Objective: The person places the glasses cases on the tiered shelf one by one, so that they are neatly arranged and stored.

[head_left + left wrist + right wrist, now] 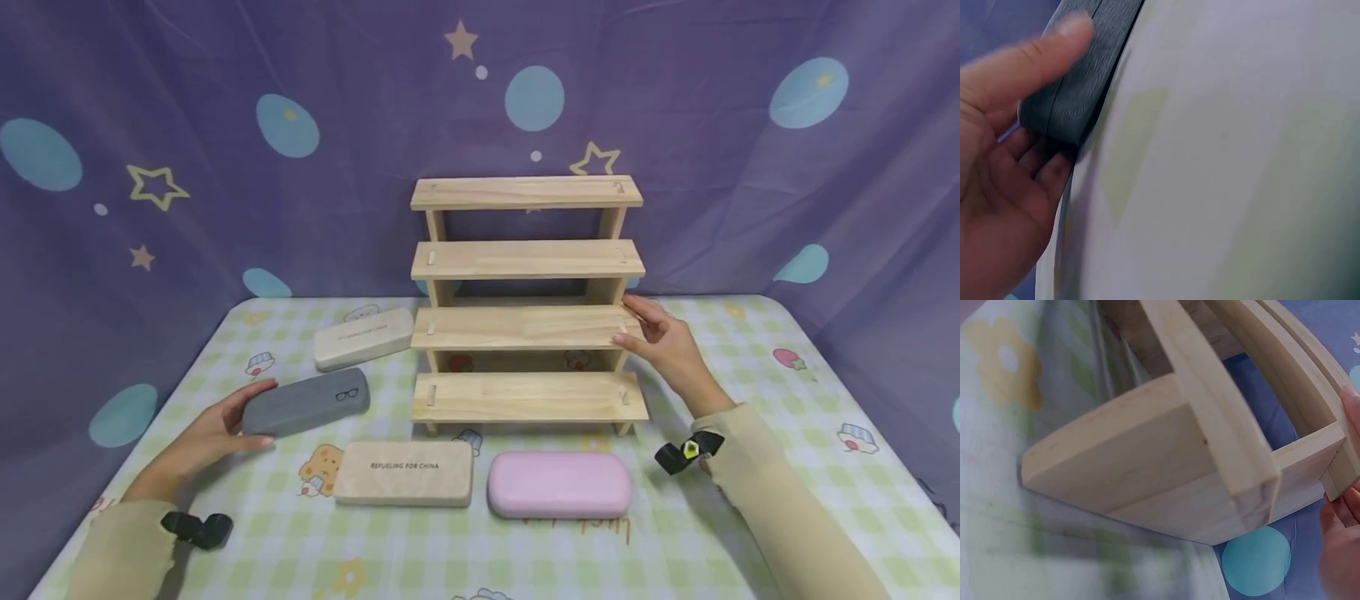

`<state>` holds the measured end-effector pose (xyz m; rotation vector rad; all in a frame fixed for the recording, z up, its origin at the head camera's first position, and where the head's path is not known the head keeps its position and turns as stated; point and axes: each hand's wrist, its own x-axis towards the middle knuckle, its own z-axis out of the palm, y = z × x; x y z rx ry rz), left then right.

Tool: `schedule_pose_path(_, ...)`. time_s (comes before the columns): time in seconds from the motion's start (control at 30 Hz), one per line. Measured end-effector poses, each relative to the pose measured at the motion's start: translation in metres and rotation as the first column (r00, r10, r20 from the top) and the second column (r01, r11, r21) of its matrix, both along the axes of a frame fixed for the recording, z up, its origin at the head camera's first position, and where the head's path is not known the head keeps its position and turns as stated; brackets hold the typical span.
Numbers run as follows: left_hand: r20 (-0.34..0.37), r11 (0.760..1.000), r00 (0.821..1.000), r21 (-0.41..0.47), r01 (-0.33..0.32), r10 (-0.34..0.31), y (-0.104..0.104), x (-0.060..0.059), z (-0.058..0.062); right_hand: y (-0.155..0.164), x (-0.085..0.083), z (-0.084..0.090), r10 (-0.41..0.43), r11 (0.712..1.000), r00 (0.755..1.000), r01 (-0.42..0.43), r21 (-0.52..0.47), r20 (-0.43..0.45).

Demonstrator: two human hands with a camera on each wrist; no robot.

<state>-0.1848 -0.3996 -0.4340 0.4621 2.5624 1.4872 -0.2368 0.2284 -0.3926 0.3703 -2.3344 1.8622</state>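
A grey glasses case (pixel 307 403) with a small glasses emblem lies at the left of the table. My left hand (pixel 204 435) grips its left end, thumb on the near side and fingers on the far side. In the left wrist view the thumb lies across the dark case (pixel 1079 75). At the table's back stands a stepped wooden display rack (pixel 528 325) with several boards. My right hand (pixel 670 348) holds the right end of its second board from the bottom, thumb at the front edge. Only part of that hand (pixel 1342 540) shows in the right wrist view.
Behind the grey case, a cream glasses case (pixel 365 337) lies angled close to the rack's left side. In front are a beige lettered case (pixel 405 483) and a pink case (pixel 559 485). A checked cloth covers the table (pixel 765 367); a purple patterned curtain (pixel 360 75) hangs behind.
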Motion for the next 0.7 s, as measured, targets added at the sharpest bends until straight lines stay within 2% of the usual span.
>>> schedule_pose_path(0.13,-0.004,0.991,0.997,-0.108,-0.075,0.075,0.003,-0.001,0.0,0.001,0.0,0.001,-0.012,0.998,1.0,0.012,0.061,-0.003)
schedule_pose_path(0.23,-0.008,0.972,0.992,-0.196,-0.127,0.128,0.004,0.0,0.001,0.002,0.0,0.002,-0.019,0.994,1.0,0.018,0.104,0.006)
schedule_pose_path(0.33,-0.04,0.952,0.987,-0.264,-0.158,0.153,0.004,0.002,0.004,0.002,0.0,0.004,-0.02,0.988,1.0,0.017,0.151,0.021)
schedule_pose_path(0.47,-0.074,0.935,0.983,-0.306,-0.182,0.167,0.005,0.003,0.009,0.002,0.001,0.006,-0.017,0.984,0.999,0.01,0.177,0.038)
schedule_pose_path(0.63,-0.062,0.921,0.98,-0.335,-0.201,0.192,0.006,0.004,0.014,0.002,0.002,0.005,-0.012,0.985,0.999,0.006,0.175,0.032)
schedule_pose_path(0.7,-0.066,0.922,0.978,-0.326,-0.21,0.199,0.006,0.005,0.016,0.002,0.002,0.005,-0.01,0.985,0.999,0.005,0.173,0.031)
